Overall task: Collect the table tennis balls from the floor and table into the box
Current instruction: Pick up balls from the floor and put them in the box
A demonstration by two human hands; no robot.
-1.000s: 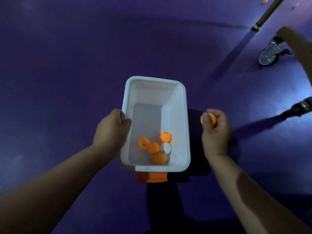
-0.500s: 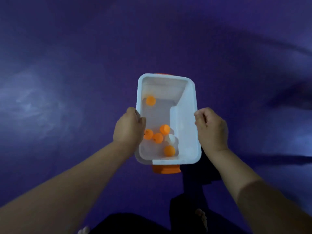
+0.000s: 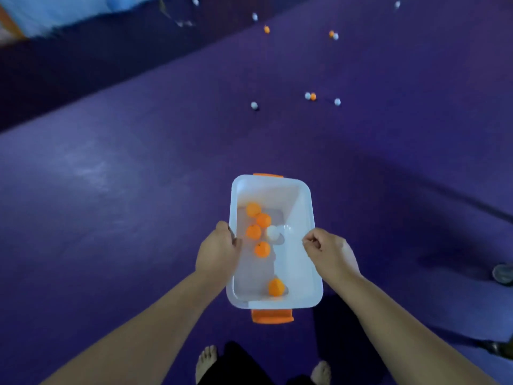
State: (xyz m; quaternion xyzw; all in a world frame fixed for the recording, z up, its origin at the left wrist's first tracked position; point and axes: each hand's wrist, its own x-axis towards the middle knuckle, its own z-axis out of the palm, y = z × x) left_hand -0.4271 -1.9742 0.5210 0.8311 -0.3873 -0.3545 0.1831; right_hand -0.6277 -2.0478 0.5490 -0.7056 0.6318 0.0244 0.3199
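Showing orange handles, white box holds six balls.

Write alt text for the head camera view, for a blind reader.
A person's left hand and right hand hold a white box over a purple floor. It contains five orange balls and one white ball; more balls lie scattered ahead.

Purple floor, glossy. Mid-distance, in a loose row: a white ball, a touching white-and-orange pair, and another white ball. Farther off: an orange ball and a second mixed pair. Near edge: two bare feet.
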